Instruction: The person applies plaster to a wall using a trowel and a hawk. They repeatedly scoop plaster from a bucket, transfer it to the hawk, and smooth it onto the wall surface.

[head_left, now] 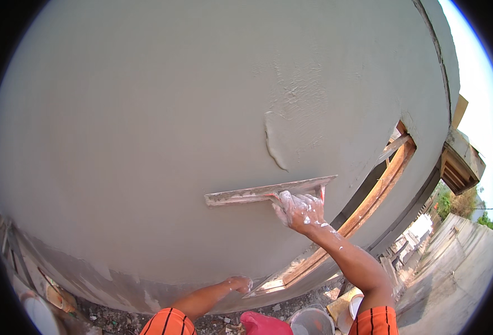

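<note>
grips the trowel (241,196) with the right hand (300,211), mid-frame, before the grey wall (135,134); holds the left hand (239,284) apart at lower centre, cannot tell whether clenched. may gouge the plaster ridge (273,144) just above centre by tilting the trowel too steeply.

Logging grey on wall (146,139), orange-brown on window frame (389,181), orange with black stripes on sleeves (375,321). Also tagging white splotches on right hand (302,212), grey smears on trowel (238,195).
</note>
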### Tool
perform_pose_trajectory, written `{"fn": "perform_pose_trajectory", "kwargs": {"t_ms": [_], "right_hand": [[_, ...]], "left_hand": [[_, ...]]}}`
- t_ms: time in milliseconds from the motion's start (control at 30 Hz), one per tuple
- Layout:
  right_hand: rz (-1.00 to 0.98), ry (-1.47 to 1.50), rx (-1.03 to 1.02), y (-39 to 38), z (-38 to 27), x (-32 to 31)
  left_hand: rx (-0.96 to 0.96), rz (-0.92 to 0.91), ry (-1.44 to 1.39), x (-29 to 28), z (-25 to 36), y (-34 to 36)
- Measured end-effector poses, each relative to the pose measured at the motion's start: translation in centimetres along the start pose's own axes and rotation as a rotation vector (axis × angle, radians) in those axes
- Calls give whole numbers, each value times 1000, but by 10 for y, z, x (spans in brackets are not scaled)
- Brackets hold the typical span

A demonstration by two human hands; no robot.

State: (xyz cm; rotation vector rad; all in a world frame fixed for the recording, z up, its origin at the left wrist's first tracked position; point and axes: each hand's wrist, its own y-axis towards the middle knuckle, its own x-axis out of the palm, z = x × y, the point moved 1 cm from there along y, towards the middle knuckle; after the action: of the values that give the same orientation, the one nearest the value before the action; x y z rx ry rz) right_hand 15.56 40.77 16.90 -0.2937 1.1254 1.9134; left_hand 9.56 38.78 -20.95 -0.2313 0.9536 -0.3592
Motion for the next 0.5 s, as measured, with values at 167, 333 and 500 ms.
{"fn": "perform_pose_trajectory", "kwargs": {"t_ms": [167,333,500], "right_hand": [[323,-126,197,140,55,-85],[534,-126,432,235,150,-161],[519,158,911,181,259,-169]], "left_hand": [[83,16,-67,15,-4,12],[105,36,-142,32,-16,40],[89,48,-84,6,6,4]]}}
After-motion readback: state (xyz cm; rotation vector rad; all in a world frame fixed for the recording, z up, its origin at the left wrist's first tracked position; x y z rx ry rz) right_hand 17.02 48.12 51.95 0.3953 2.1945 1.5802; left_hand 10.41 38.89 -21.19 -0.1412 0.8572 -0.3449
